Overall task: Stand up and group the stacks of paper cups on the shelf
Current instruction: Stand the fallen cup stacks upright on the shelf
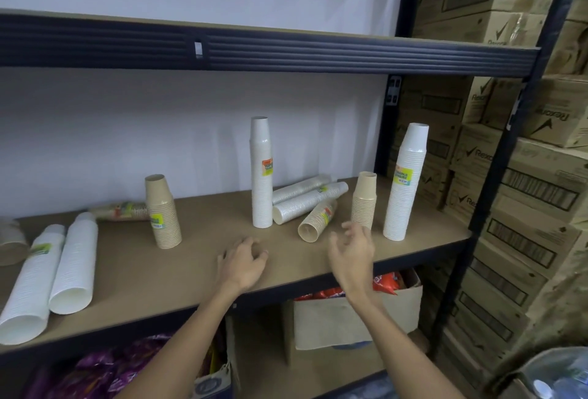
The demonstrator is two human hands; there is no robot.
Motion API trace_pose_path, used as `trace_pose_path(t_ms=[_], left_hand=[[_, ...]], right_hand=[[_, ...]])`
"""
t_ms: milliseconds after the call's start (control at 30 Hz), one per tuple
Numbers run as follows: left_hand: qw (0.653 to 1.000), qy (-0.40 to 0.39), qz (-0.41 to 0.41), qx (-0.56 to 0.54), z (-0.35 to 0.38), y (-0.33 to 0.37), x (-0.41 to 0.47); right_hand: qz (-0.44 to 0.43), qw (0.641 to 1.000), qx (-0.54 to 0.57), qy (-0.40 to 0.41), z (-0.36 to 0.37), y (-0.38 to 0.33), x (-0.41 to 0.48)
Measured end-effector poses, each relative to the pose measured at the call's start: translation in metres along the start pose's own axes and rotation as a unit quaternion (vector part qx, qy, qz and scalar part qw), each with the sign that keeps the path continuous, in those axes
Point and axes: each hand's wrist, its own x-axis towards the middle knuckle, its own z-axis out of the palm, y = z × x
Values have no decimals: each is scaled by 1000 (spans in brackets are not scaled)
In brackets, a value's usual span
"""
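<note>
Paper cup stacks are spread over the wooden shelf (197,268). Upright stand a tall white stack (262,176), a wider white stack (404,182), a brown stack (163,212) and a beige stack (364,203). Lying down are two white stacks (307,201), a short brown stack (316,220), two big white stacks (51,274) at the left and a wrapped brown one (122,210) at the back. My left hand (243,263) hovers over the shelf in front of the tall white stack, fingers curled, empty. My right hand (353,250) is open beside the lying brown stack.
The upper shelf's dark beam (286,55) runs overhead. A black upright post (496,160) bounds the shelf at the right, with stacked cardboard cartons (525,207) beyond. Below are a cardboard box of snack packs (350,319) and purple packets (105,370).
</note>
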Motion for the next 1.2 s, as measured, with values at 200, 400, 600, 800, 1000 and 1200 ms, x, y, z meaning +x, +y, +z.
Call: trace_pose_path(t_ms=[200, 400, 600, 800, 1000, 1200], left_hand=[[995, -3, -19, 97, -16, -36, -1], [994, 5, -25, 105, -14, -34, 1], [993, 6, -22, 118, -15, -31, 0], [993, 7, -21, 118, -16, -28, -3], [993, 1, -21, 118, -17, -29, -4], [994, -2, -22, 105, -19, -30, -5]], right_hand=[[177, 962, -106, -177, 38, -34, 56], [245, 928, -69, -273, 36, -33, 74], [122, 973, -40, -194, 7, -11, 45], [26, 992, -57, -112, 2, 15, 9], [40, 992, -60, -104, 9, 14, 8], [33, 998, -25, -44, -4, 3, -16]])
